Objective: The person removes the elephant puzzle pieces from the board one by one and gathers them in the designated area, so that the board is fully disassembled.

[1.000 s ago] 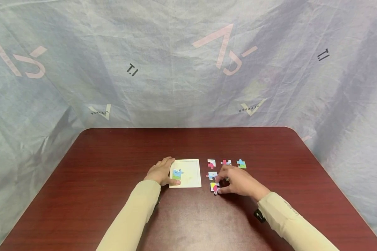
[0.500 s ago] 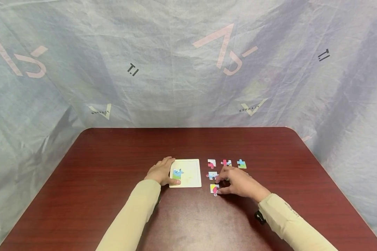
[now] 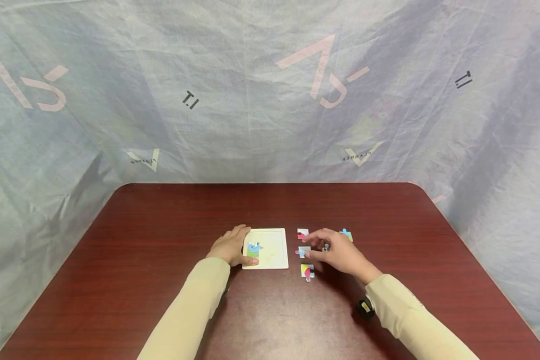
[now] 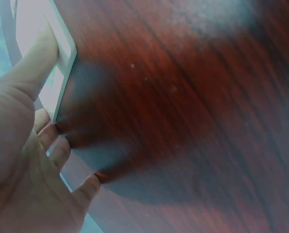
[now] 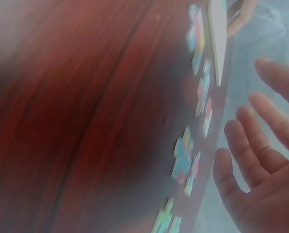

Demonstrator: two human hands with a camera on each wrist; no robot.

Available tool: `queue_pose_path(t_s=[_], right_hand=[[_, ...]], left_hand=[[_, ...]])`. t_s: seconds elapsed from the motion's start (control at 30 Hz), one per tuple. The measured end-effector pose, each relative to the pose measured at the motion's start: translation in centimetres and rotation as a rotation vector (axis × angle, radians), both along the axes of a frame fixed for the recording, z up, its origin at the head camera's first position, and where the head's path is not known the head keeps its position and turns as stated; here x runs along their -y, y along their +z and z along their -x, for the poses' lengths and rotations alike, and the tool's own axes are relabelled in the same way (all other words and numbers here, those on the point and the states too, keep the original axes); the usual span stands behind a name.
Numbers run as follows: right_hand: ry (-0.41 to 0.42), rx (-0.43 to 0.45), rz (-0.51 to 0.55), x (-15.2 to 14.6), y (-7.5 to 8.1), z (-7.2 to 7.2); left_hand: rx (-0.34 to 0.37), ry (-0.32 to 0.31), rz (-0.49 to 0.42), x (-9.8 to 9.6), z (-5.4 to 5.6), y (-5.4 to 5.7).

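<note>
My left hand (image 3: 231, 247) holds the left edge of a pale square puzzle tray (image 3: 273, 250), its thumb lying over the tray and its fingers along the side. Inside the tray, at lower left, sits a blue-and-green puzzle piece (image 3: 253, 249), partly behind the thumb. My right hand (image 3: 339, 251) hovers over the loose pieces with fingers spread, and the right wrist view shows nothing between them. Its fingertips are close above a red-and-white piece (image 3: 302, 233) and a light blue piece (image 3: 303, 252). A yellow-and-pink piece (image 3: 307, 271) lies nearer me.
A blue-and-green piece (image 3: 346, 234) lies behind the right hand, and another piece (image 3: 326, 247) shows between thumb and forefinger. More pieces are hidden in the head view. A grey printed cloth (image 3: 261, 90) hangs behind the dark red table (image 3: 270, 320).
My right hand has left the yellow-and-pink piece, which now lies flat, and has moved away from me over the farther pieces. The left hand and tray stay put.
</note>
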State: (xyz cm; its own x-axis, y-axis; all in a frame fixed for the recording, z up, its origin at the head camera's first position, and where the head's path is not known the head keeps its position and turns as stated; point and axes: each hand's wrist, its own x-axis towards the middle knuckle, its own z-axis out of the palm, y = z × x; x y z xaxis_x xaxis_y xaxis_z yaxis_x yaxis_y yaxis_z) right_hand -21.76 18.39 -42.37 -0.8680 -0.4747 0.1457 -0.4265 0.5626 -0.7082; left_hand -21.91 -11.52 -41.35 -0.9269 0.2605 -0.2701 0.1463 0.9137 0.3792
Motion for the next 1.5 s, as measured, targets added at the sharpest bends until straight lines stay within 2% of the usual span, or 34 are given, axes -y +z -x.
queue_pose_path(t_s=[0.2, 0.57, 0.73, 1.17, 1.5], right_hand=[[-0.035, 0.093, 0.065, 1.3, 0.0, 0.2], [-0.034, 0.114, 0.089, 4.1, 0.0, 1.2], [-0.042, 0.136, 0.06, 5.4, 0.3, 1.4], [-0.096, 0.114, -0.05, 8.6, 0.1, 1.7], [-0.091, 0.089, -0.126, 10.9, -0.1, 2.2]], left_hand=[[-0.001, 0.001, -0.004, 0.0, -0.1, 0.1], [-0.002, 0.009, -0.017, -0.2, -0.2, 0.3], [-0.012, 0.012, -0.018, -0.3, -0.2, 0.3], [-0.016, 0.022, -0.03, -0.2, -0.3, 0.1], [-0.01, 0.015, -0.024, 0.0, -0.1, 0.1]])
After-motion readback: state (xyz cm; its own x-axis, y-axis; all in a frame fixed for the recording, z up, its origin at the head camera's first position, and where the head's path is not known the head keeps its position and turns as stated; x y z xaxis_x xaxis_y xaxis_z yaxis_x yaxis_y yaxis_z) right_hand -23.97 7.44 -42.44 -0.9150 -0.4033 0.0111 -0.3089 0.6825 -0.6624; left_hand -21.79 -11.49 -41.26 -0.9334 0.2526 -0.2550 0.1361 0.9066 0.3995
